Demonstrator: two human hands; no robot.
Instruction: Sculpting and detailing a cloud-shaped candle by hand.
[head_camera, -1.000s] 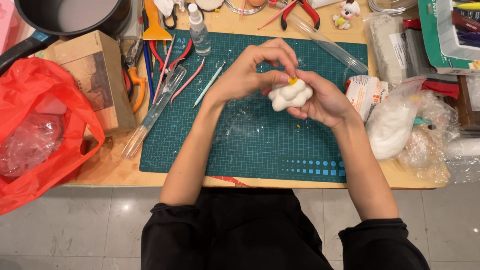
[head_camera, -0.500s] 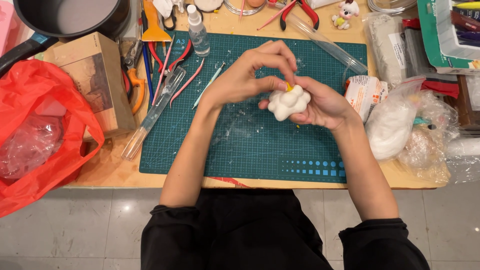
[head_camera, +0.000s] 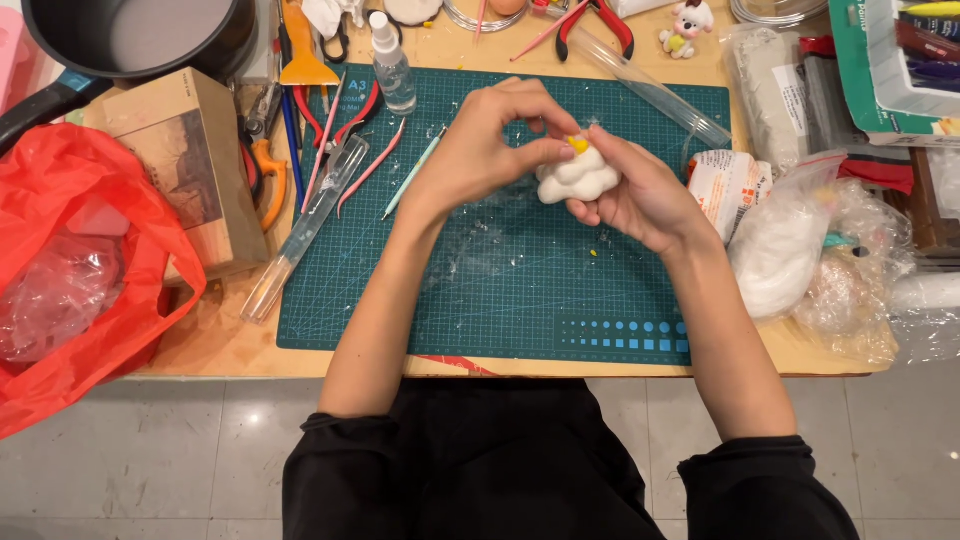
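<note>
A lumpy white clay figure (head_camera: 575, 180) is cupped in my right hand (head_camera: 640, 195) above the green cutting mat (head_camera: 500, 290). A small yellow clay bit (head_camera: 578, 145) sits on top of the figure. My left hand (head_camera: 490, 145) pinches at that yellow bit with thumb and fingertips, touching the white figure. Both hands meet over the upper middle of the mat.
Left of the mat lie a cardboard box (head_camera: 190, 165), a red plastic bag (head_camera: 80, 270), a clear tube (head_camera: 300, 235), thin modelling tools (head_camera: 365, 165) and a spray bottle (head_camera: 393, 65). A dark pan (head_camera: 140, 35) stands at the back left. Bags of white clay (head_camera: 785, 245) crowd the right.
Both hands and the white figure have shifted slightly up and left. My left fingers have closed onto the yellow bit on top.
</note>
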